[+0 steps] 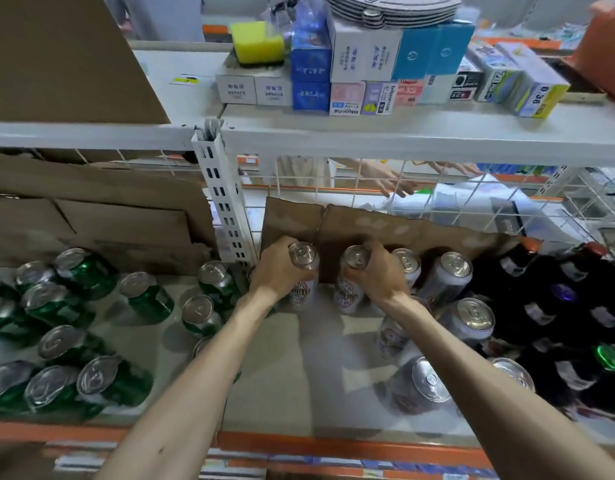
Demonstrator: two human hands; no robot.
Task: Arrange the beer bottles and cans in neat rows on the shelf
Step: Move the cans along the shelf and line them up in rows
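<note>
Left hand: fingers curled round white can. Right hand: fingers wrapped round second can. Both cans upright, axes vertical, side by side at shelf rear, against cardboard. Bases apparently seated; blur prevents confirmation. Stray cans stand nearer right hand.

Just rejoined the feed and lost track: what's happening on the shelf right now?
A person's left hand grips one silver can and the right hand grips a second can, both upright at the back of the shelf by the cardboard. Loose green cans stand to the left, more silver cans and bottles to the right.
</note>
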